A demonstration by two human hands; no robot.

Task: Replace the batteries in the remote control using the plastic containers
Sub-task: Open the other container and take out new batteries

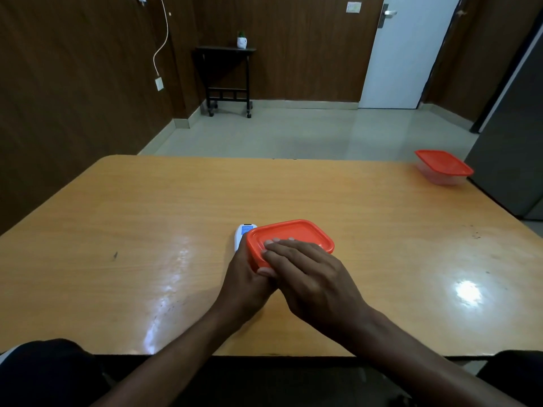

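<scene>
On the glossy orange-brown wooden desk (367,207), near its front middle, sits a rectangular plastic container with a rounded orange-red lid (296,230), and both bare hands are on it. The right hand (311,274) lies palm-down across the near half of the lid, its fingers (279,246) flat and spread toward the left; its grip is not closed round anything, only pressing flat on the top. The left hand (244,277) comes in from the lower left and clasps the container's near-left corner, thumb tip showing at the lid's edge just under the right hand; that grip is closed on the container. The lid's left side looks tilted slightly up toward the camera, though whether it is seated or lifted cannot be told. Directly behind the left hand, touching or just beside the container's left edge, a slim white remote control with a blue screen (244,234) lies on the desk, only its far end visible. Well apart, at the far right corner of the desk, stands a second clear plastic container with a red lid (442,167), lid on. Beyond the desk are a pale tiled floor (293,133), a small dark side stand on wheels (227,77) carrying a little white pot with a green plant (241,41), and a white door (408,51).
</scene>
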